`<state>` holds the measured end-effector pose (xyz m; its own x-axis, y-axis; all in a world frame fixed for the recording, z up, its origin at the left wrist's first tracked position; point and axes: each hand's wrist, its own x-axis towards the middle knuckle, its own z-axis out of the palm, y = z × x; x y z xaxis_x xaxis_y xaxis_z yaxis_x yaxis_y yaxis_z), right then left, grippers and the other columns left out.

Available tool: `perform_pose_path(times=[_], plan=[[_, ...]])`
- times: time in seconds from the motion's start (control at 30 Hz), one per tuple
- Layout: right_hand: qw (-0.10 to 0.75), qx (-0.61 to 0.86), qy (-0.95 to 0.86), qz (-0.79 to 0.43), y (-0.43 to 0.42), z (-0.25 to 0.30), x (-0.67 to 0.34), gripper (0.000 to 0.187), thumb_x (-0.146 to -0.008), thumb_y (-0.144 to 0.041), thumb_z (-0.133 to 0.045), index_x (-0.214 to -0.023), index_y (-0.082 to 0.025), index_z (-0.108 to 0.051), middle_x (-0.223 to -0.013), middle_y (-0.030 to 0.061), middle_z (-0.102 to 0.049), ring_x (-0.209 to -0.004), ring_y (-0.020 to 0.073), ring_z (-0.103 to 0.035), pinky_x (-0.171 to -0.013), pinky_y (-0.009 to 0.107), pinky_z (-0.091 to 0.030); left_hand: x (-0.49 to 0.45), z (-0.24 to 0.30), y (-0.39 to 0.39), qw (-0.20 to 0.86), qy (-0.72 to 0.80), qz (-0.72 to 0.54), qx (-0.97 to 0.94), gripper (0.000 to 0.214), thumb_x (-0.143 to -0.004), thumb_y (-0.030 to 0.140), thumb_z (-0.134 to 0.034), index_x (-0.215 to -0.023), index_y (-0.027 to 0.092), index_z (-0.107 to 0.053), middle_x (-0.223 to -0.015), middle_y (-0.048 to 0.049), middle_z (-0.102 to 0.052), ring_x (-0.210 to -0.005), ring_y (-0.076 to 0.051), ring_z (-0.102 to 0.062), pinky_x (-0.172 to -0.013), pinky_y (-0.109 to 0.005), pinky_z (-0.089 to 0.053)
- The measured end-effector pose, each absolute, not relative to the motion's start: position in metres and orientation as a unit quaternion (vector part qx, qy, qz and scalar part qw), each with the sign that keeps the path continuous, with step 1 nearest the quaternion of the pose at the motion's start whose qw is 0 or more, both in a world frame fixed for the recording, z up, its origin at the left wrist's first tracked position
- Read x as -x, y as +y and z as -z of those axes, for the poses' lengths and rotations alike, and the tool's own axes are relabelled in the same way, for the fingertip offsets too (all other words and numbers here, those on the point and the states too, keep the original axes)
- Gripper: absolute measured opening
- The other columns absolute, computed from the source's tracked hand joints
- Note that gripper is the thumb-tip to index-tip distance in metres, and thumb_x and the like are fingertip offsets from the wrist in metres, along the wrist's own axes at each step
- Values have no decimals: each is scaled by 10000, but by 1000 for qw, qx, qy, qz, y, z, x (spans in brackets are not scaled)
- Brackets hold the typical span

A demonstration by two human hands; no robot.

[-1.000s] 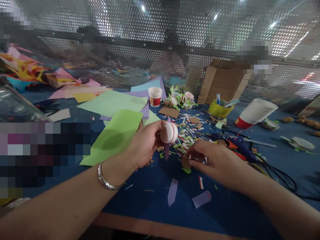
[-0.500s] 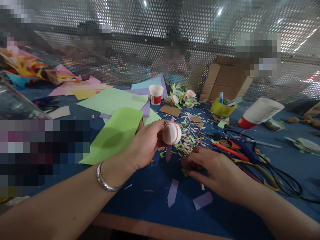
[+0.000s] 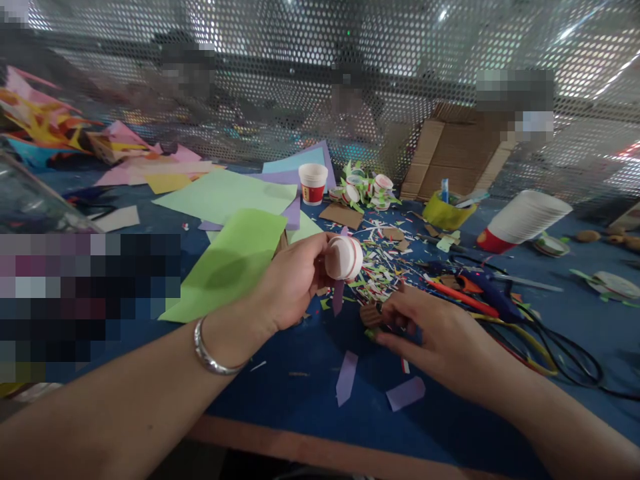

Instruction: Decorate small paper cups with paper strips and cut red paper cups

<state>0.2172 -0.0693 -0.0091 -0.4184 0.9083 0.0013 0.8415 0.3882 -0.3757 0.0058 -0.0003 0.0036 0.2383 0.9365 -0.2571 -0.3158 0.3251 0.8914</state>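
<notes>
A cut-down white paper cup [image 3: 344, 258] with a reddish band is gripped in my left hand [image 3: 295, 277], raised a little above the table. A purple paper strip [image 3: 339, 298] hangs below the cup. The fingers of my right hand [image 3: 420, 323] are curled at a small piece of brown corrugated cardboard [image 3: 371, 315], low over the table; the fingertips are partly hidden. Nearer to me lie a pointed purple paper strip [image 3: 347, 379] and a round-ended purple piece [image 3: 405, 394].
Paper scraps [image 3: 385, 260] litter the middle. Right are a glue gun [image 3: 493, 293], its cable, scissors [image 3: 537, 350] and stacked paper cups [image 3: 525, 220]. Green sheets [image 3: 230, 260] lie left. Behind stand a paper cup [image 3: 313, 185], decorated cup pieces [image 3: 367, 187] and a yellow holder [image 3: 449, 213].
My right hand has shifted slightly, and more of the brown cardboard now shows beside its fingertips. My left hand holds the cup much as before. The view has tilted a little.
</notes>
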Motion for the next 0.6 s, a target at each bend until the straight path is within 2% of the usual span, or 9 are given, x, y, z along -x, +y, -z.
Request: perform_pose_path(times=[0.13,0.27,0.4,0.6], plan=[[67,552,-814,-167,-69,11,-214,163,-917,-381,-699,-920,-219,-680,-882,47,-688,-761,205,-636,-649,306,-438,-6,-3,0,696,415,-451,-373,214,-865,286,-579,-930,134,-714,-832,-75,-706,-711,-166,-639,-556,-237,-410],[61,554,-805,-204,-68,13,-210,90,-935,-298,-671,-889,-220,-678,-861,31,-684,-740,180,-633,-642,289,-428,-6,-2,0,696,414,-452,-374,222,-861,282,-576,-943,132,-719,-798,-59,-690,-662,-149,-599,-555,-246,-416],[79,533,-810,-231,-68,13,-210,116,-970,-211,-600,-890,-212,-684,-882,29,-698,-749,165,-649,-673,290,-455,-6,-1,0,695,416,-450,-377,224,-871,277,-570,-940,127,-721,-775,-49,-677,-603,-127,-544,-577,-257,-449],[141,475,-841,-219,-68,14,-215,256,-1027,-227,-521,-899,-205,-741,-857,43,-728,-830,185,-688,-745,308,-502,-5,1,0,693,417,-445,-384,217,-878,291,-574,-938,144,-722,-712,-27,-628,-623,-136,-543,-585,-255,-443]])
